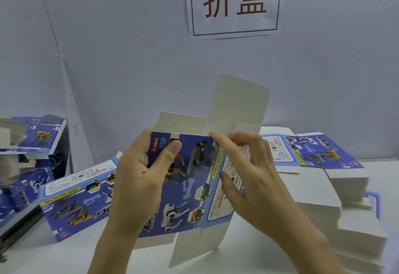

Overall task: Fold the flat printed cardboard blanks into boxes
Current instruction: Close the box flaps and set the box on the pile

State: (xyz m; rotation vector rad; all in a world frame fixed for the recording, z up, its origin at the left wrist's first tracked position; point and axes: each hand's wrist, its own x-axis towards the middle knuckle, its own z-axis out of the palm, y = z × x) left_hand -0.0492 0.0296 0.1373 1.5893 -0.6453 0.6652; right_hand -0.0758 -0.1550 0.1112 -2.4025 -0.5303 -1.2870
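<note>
1. Blue printed cardboard box blank (pixel 190 183) – held upright above the white table (pixel 64 254), at centre. Its grey unprinted flaps stand open at top and bottom; the tallest top flap (pixel 239 105) rises toward the wall. Whether the sleeve is fully squared cannot be told.
2. Left hand (pixel 138 178) – grips the blank's left edge, thumb (pixel 170 152) lying across the printed front, the other fingers curled behind and out of sight.
3. Right hand (pixel 254 178) – holds the blank's right side. Its index fingertip (pixel 213 135) touches the base of the tall flap at the top fold; the thumb presses the white warning panel lower down; the remaining fingers curl behind a small side flap.
4. Folded blue box (pixel 79 196) – lies on its side on the table just left of the left hand. More folded blue boxes (pixel 30 135) are stacked at far left.
5. Stack of flat blanks (pixel 323 198) – sits at right, grey side up, with one printed blank (pixel 311 150) face up at the rear.
6. Open table surface lies below the held blank, between the folded box and the stack.
7. White paper sign (pixel 234 4) – fixed to the wall above.
</note>
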